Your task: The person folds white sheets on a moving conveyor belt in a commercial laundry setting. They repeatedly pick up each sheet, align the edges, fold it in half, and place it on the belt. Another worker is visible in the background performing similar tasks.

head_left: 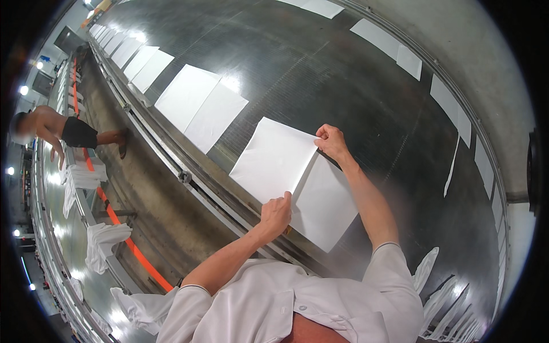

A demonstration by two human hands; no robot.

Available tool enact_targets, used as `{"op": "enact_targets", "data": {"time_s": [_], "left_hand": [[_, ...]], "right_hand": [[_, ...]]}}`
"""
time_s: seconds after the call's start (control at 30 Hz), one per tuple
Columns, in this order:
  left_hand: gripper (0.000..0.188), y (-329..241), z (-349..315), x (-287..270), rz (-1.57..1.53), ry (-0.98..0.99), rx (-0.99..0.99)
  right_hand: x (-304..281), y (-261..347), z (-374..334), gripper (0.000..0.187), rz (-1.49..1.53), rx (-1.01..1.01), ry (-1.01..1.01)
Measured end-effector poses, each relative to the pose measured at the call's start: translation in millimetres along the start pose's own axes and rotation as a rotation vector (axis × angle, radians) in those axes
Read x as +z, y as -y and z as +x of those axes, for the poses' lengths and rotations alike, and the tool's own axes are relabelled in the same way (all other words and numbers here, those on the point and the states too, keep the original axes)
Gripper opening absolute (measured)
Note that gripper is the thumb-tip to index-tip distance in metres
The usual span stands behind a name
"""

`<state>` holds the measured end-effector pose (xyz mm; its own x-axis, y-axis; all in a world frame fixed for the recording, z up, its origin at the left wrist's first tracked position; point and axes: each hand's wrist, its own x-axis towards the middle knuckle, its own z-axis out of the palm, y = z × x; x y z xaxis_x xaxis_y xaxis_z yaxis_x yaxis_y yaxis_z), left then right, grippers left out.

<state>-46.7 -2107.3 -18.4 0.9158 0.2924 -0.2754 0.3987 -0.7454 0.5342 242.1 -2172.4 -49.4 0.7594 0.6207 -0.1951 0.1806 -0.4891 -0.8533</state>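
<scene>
Two flat white cloth panels lie side by side on a long dark table [366, 108] in front of me. My left hand [277, 214] is closed in a pinch at the near end of the edge where the left white panel [274, 154] meets the right white panel [326, 208]. At the far end of that same edge, my right hand [331, 143] is closed, thumb and fingers pinching the corner. The edge between my hands looks slightly raised, with a thin shadow along it. The exact grip under my fingertips is hidden.
More white panels [200, 106] lie in a row along the table's left side, others [452, 108] along its right. A metal rail [183, 177] borders the table. Beyond the aisle, a person [74, 131] stands by another table with draped white cloths [103, 243] and an orange strip [137, 251].
</scene>
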Motion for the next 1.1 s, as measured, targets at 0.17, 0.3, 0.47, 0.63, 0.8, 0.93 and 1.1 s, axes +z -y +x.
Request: {"op": "enact_targets", "data": {"time_s": [0.17, 0.3, 0.47, 0.63, 0.8, 0.93, 1.1], "left_hand": [[0.016, -2.2, -1.3, 3.9, 0.042, 0.056, 0.022], [0.018, -6.9, -1.0, 0.4, 0.048, 0.087, 0.022], [0.026, -4.2, -11.8, -12.8, -0.057, 0.113, -0.086], [0.048, 27.9, -33.9, -22.7, -0.002, -0.221, -0.091], [0.063, 68.4, -37.8, -26.3, 0.224, -0.449, 0.029], [0.064, 80.5, -39.9, -20.7, 0.249, -0.375, 0.042], [0.053, 88.8, -39.5, -13.5, 0.235, -0.422, 0.035]], "right_hand": [[-0.8, -3.9, -5.0, 0.019, -0.129, -0.082, -0.038], [1.8, -3.0, -10.4, 0.017, -0.201, -0.109, -0.077], [10.5, -0.5, -13.3, 0.021, -0.346, -0.036, -0.106], [41.7, 3.3, -33.7, 0.052, -0.646, -0.322, -0.41], [96.8, 8.4, -81.4, 0.086, -0.686, -0.516, -0.137], [102.4, 9.0, -88.1, 0.083, -0.717, -0.405, 0.031], [110.1, 22.4, -116.0, 0.076, -0.706, -0.436, -0.073]]}}
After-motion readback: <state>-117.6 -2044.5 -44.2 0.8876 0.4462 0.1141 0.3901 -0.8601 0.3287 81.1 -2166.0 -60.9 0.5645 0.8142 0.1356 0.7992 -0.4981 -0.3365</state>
